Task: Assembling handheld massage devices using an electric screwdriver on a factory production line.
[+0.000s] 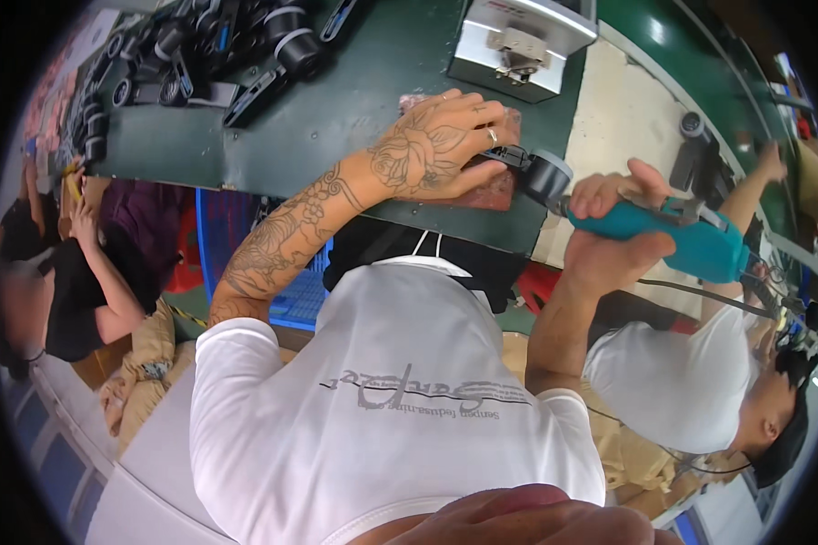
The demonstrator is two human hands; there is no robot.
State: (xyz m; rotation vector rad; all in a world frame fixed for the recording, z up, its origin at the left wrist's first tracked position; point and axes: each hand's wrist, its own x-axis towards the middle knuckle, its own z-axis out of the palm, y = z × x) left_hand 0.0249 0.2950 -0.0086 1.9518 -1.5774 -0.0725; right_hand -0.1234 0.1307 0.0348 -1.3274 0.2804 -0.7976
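Note:
My left hand (441,150), with a ring on one finger, is closed over a dark bar-shaped part and presses it onto a reddish pad (489,197). A black cylindrical end (547,176) with a grey rim sticks out from that part, past my thumb. Wrapped in my right hand (613,218) is a teal electric screwdriver (700,241), lying nearly level. Its nose points left at the black cylinder; whether the two touch I cannot tell. My left fingertips and most of the held part's bar are hidden.
A pile of similar black parts (186,64) covers the back left of the green table (364,82). A silver metal box (523,45) stands at the back. Another black part (695,154) lies at right. A cable (700,295) runs below the screwdriver. Co-workers sit at both sides.

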